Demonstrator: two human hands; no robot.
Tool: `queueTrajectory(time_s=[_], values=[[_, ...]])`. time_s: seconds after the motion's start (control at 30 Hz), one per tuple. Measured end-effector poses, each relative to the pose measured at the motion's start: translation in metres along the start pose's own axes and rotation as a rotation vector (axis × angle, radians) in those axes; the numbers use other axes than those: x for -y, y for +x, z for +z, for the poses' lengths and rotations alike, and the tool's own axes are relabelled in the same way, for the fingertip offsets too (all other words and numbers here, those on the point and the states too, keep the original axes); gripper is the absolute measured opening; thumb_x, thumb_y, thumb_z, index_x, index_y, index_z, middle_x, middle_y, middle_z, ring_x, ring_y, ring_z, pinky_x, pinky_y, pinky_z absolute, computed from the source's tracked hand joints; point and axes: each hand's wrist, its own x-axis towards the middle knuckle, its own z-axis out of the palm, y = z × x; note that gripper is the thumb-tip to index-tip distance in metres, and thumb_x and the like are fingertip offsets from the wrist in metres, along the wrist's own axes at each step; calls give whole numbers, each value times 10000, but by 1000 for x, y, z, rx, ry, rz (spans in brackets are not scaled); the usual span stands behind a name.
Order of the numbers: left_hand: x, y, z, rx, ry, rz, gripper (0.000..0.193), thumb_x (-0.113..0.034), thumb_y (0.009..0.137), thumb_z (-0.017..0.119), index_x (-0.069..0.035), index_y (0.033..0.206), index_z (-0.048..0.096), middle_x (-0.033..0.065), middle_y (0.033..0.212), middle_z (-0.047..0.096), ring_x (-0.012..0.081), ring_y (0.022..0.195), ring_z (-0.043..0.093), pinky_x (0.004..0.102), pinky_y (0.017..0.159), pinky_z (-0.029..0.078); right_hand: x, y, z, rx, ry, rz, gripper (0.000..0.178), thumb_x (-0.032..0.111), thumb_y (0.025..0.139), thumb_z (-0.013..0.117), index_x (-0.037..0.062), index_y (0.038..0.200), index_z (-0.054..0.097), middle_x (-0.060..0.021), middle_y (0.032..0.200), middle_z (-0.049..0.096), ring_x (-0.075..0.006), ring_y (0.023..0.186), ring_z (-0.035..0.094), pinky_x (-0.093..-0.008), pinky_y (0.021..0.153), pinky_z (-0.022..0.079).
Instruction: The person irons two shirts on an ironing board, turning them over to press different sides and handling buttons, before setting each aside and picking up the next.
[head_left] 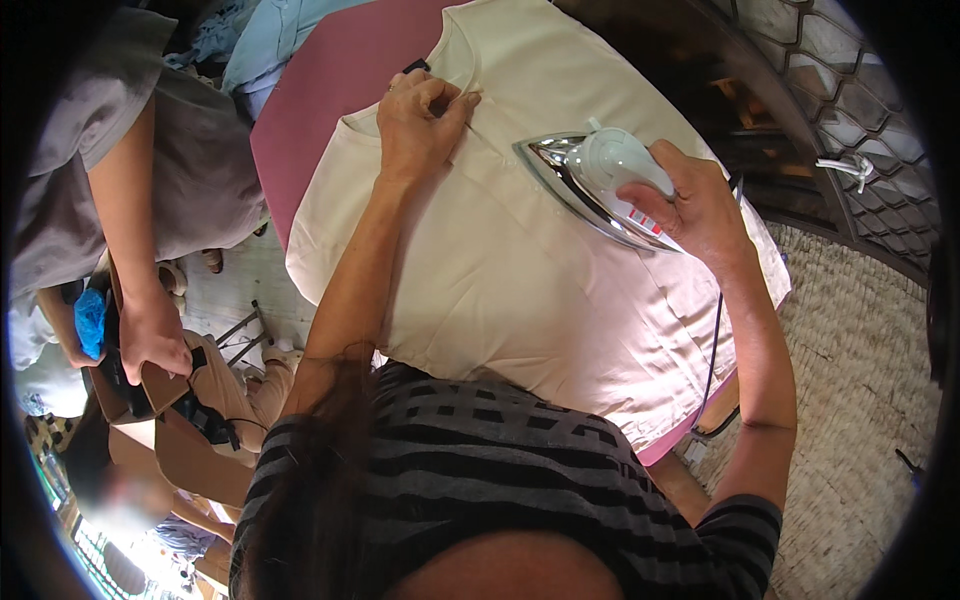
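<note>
– Cream cloth, quite thin to my eye. Where exactly is this shirt (480,270)?

– It is spread on the pink tabletop (300,130), under the iron (615,165) and reaching out on all sides of it.

– And the fingers, what do they do?

– To the left of the iron, beyond its tip, the left hand (424,125) has its fingers drawn together; they seem to pinch the shirt at the neck opening. The right hand (700,205) has its fingers wrapped around the iron's handle. If the whole base touches the cloth, I cannot tell.

– How will these two handle?

– The shirt should be light and limp, easily creased; folds show on the near side of the iron. I would hold it by the neck edge. The iron must be heavier, stiff, probably hot: only the handle is safe.
</note>
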Motion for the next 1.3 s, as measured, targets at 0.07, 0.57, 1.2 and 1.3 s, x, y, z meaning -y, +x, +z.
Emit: queueTrajectory(time_s=[0.07, 0.57, 1.2, 1.3], values=[[5, -1, 4, -17, -25, 21, 190, -132, 743, 805, -11, 674, 676, 65, 669, 595, 235, 677, 531, 369, 755, 435, 5, 4, 2, -4, 31, 8, 535, 561, 874, 678, 40, 880, 557, -197, 647, 599, -421, 650, 615, -469, 578, 471], [5, 6, -3, 24, 11, 28, 144, -150, 828, 725, -16, 878, 712, 70, 728, 595, 188, 718, 549, 317, 680, 448, 16, 22, 9, -83, 47, -37, 485, 488, 877, 712, 35, 863, 540, -210, 698, 639, -429, 663, 635, -464, 562, 492], [12, 10, -7, 77, 115, 169, 92, -120, 870, 688, -31, 894, 678, 61, 752, 592, 211, 710, 575, 340, 664, 463, 14, 11, 2, -18, 117, -2, 446, 431, 922, 693, -4, 877, 600, -190, 665, 618, -324, 563, 585, -387, 559, 459], [11, 12, -6, 100, 159, 254, 91, -122, 880, 680, -38, 908, 661, 70, 752, 584, 219, 695, 577, 350, 640, 463, 7, -3, 3, -40, 108, 17, 436, 415, 922, 696, -7, 870, 602, -183, 657, 620, -310, 558, 588, -384, 556, 461]])
